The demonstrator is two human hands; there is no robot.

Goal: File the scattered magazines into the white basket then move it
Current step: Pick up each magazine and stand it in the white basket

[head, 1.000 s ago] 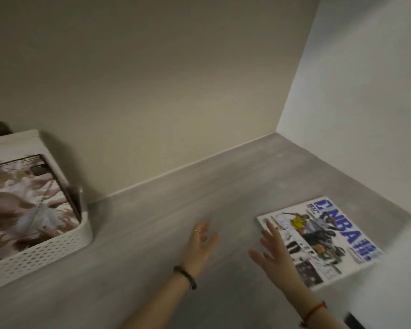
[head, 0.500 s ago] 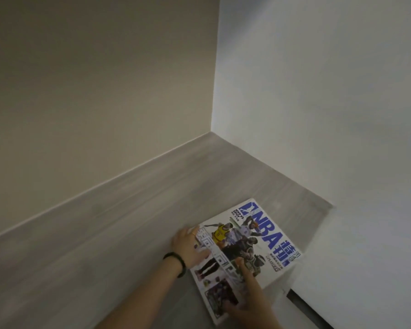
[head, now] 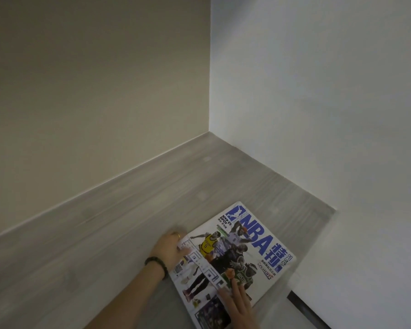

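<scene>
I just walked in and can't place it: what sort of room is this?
Probably a home or office nook: a grey wood-look desktop fitted into a corner between a beige wall and a white wall, with a basketball magazine on it.

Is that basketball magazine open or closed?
Closed: the magazine lies front cover up, left hand gripping its edge, right hand resting on it.

Left hand [head: 167, 246] curled, thumb out; right hand [head: 239, 302] flat, fingers straight.

You have one NBA magazine [head: 244, 255] at the lower right. Two hands show: one left hand [head: 167, 248] and one right hand [head: 239, 305]. Count one dark bead bracelet [head: 156, 263] and one gold ring [head: 177, 235].
</scene>
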